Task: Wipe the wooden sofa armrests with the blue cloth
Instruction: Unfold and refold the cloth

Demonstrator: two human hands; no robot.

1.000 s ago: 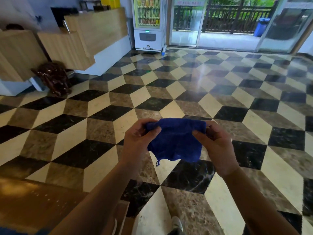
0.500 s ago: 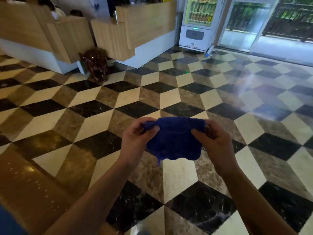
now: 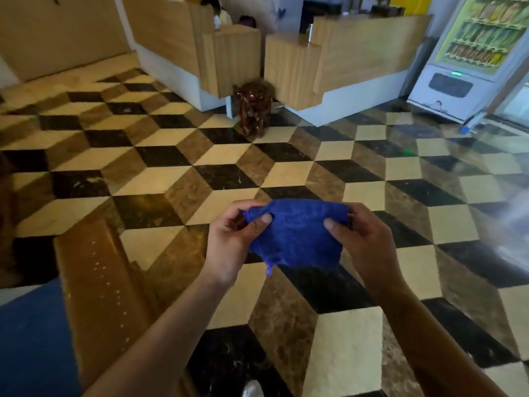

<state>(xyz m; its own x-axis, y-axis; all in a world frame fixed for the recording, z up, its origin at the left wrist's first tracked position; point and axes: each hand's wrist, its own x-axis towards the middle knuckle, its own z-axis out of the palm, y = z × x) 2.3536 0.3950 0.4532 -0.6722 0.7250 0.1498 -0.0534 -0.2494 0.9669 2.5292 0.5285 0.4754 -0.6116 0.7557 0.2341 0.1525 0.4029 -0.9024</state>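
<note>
Both hands, left hand (image 3: 229,239) and right hand (image 3: 363,239), pinch the blue cloth (image 3: 297,236) with fingers and thumbs; a loose grip risks dropping it short of the wooden armrest (image 3: 97,287).

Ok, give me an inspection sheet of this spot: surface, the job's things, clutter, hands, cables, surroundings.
Surface: glossy wooden armrest at lower left, pale specks on it, blue cushion beside it.
Job's things: blue cloth held in the air over the floor, not touching the armrest.
Clutter: dark carved figure on the floor by the counter.
Hands: left hand and right hand each pinch a top corner of the cloth.
Cables: nothing seen.
Surroundings: wooden counter, vending machine, cube-patterned marble floor.
</note>
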